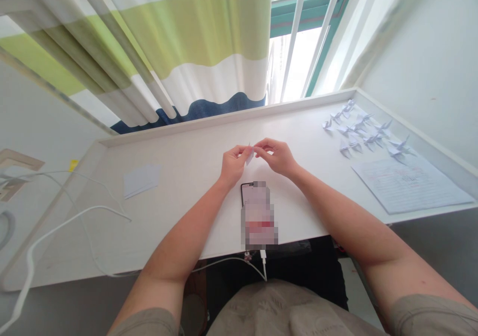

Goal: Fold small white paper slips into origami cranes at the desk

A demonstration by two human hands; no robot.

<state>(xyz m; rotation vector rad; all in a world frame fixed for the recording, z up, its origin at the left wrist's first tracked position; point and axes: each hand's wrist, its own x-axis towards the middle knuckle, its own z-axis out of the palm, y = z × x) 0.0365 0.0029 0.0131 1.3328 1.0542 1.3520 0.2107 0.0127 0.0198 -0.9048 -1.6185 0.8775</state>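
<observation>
white rimmed desk [186,162] before striped curtain [201,32] and window [313,12], paper [249,158] in hands [233,167]

Counted: one white counter [190,152]; two bare hands, one left hand [233,166] and one right hand [275,156]; one small white paper piece [249,158]; one black-edged rectangular smartphone [258,216]; one white charging plug [263,256]. Folded white paper cranes [373,138]: about ten, overlapping, exact figure indeterminable. Plain white paper slips [141,180]: one pile, uncountable. Line-marked white paper sheets [411,186]: one stack, uncountable.

I see passage across the desk [182,164] left of centre, phone [257,216] blocking lower centre, paper cranes [373,138] crowding upper right
</observation>
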